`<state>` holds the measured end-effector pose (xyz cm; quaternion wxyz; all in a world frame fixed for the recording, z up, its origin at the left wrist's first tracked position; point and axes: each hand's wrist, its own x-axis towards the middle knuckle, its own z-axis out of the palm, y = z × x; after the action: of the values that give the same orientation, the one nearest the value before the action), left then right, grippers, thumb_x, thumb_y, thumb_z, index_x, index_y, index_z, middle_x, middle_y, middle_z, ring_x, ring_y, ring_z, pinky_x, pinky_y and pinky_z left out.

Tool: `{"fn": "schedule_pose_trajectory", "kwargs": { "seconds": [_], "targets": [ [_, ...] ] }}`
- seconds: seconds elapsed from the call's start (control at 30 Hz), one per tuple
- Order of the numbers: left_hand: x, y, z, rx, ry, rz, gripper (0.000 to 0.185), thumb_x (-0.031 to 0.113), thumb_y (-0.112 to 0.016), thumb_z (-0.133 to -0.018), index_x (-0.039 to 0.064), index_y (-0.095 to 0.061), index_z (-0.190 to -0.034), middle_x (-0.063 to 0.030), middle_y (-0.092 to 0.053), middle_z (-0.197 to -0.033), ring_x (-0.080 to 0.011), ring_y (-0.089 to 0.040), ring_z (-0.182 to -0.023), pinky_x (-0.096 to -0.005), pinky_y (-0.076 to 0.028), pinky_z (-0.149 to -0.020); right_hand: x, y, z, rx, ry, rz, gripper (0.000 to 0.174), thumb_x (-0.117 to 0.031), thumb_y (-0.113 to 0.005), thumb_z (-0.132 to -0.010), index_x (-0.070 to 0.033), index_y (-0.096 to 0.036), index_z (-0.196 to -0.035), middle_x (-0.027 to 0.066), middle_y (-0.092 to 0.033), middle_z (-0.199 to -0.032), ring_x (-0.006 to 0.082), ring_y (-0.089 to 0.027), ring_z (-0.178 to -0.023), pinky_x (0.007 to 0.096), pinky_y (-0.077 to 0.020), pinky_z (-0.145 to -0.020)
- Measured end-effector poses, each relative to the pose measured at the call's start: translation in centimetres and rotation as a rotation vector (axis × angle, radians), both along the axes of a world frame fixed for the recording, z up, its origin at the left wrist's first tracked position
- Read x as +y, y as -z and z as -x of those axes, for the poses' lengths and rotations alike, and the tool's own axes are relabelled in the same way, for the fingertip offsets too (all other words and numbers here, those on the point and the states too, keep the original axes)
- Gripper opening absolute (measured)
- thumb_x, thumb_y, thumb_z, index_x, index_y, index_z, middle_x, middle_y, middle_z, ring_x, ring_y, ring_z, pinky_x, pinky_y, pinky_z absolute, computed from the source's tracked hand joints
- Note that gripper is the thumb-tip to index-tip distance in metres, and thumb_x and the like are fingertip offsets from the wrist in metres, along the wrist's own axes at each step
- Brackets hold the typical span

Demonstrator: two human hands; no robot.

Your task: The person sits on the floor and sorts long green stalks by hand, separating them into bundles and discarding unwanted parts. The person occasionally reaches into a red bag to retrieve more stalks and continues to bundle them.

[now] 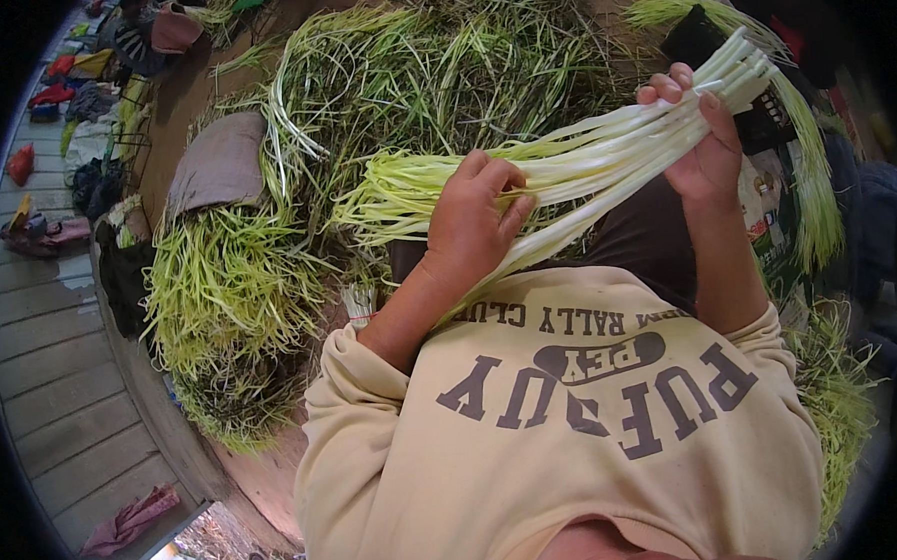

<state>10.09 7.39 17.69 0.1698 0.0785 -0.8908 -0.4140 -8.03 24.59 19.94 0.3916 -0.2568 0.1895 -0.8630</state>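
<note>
A long bundle of white and yellow-green leafy stalks (601, 153), which look like blanched garlic greens, lies slantwise across my lap. My right hand (701, 130) is closed around its white stem ends, which point to the upper right. Farther down the bundle, my left hand (483, 207) pinches some of the strands where white turns to yellow; its palm side is hidden. The leafy tips fan out to the left, past my left wrist. Beside my left forearm stands a small bunch of white stems (360, 302) with a red band around it.
Loose green and dry leaves (447, 77) are heaped ahead. At left, a grey cloth (222, 162) covers part of a yellow-green leaf pile (231, 289). More leafy stalks (812, 181) hang over dark containers at right. Cloths and bags lie on the slatted surface (62, 372) at far left.
</note>
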Motion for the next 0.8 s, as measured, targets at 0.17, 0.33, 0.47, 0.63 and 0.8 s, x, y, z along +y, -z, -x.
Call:
{"fn": "schedule_pose_trajectory", "kwargs": {
  "seconds": [0.17, 0.33, 0.47, 0.63, 0.8],
  "targets": [
    [0.2, -0.6, 0.6, -0.04, 0.04, -0.209, 0.009, 0.002, -0.059, -0.071, 0.004, -0.05, -0.075, -0.0008, -0.045, -0.072, -0.0053, -0.041, -0.056, -0.0193, -0.035, -0.05, -0.6, -0.9, -0.1, 0.086, -0.02, -0.033, 0.023, -0.016, -0.053, -0.079, -0.007, -0.039, -0.095, 0.0056, -0.044, -0.089, 0.0213, -0.041, -0.1, 0.0325, -0.0325, -0.09],
    [0.3, -1.5, 0.6, -0.174, 0.02, -0.591, 0.009, 0.002, -0.057, -0.073, 0.002, -0.051, -0.078, -0.0063, -0.049, -0.068, -0.0139, -0.048, -0.054, -0.0231, -0.038, -0.051, -1.1, -1.3, -0.1, 0.145, 0.009, -0.052, 0.024, -0.018, -0.054, -0.079, -0.007, -0.04, -0.095, 0.0059, -0.044, -0.089, 0.0218, -0.041, -0.099, 0.0325, -0.0324, -0.089],
    [-0.4, -3.5, 0.5, -0.207, 0.072, -0.378, 0.006, 0.003, -0.056, -0.075, 0.0, -0.051, -0.078, -0.0031, -0.047, -0.061, -0.0091, -0.045, -0.052, -0.0224, -0.037, -0.049, -1.2, -1.5, -0.2, 0.182, 0.0, -0.064, 0.024, -0.019, -0.054, -0.079, -0.006, -0.04, -0.094, 0.0062, -0.045, -0.087, 0.0213, -0.042, -0.098, 0.0322, -0.0331, -0.088],
    [-1.0, -6.4, 1.2, -0.152, 0.224, -0.081, 0.004, 0.002, -0.053, -0.078, 0.002, -0.054, -0.074, 0.0041, -0.046, -0.063, -0.0024, -0.04, -0.059, -0.0175, -0.033, -0.052, -1.6, -2.1, -0.6, 0.227, 0.027, -0.079, 0.022, -0.02, -0.055, -0.078, -0.006, -0.044, -0.092, 0.0065, -0.049, -0.084, 0.02, -0.046, -0.093, 0.0323, -0.0364, -0.086],
    [-0.2, -8.9, 3.5, -0.103, 0.356, -0.478, 0.008, 0.005, -0.052, -0.08, 0.002, -0.054, -0.073, 0.0044, -0.048, -0.064, -0.0019, -0.039, -0.058, -0.0163, -0.031, -0.052, -2.2, -2.4, -1.5, 0.252, 0.117, -0.08, 0.017, -0.015, -0.056, -0.077, -0.004, -0.051, -0.088, 0.006, -0.054, -0.081, 0.0181, -0.054, -0.084, 0.0325, -0.0432, -0.08]
  ]
}}
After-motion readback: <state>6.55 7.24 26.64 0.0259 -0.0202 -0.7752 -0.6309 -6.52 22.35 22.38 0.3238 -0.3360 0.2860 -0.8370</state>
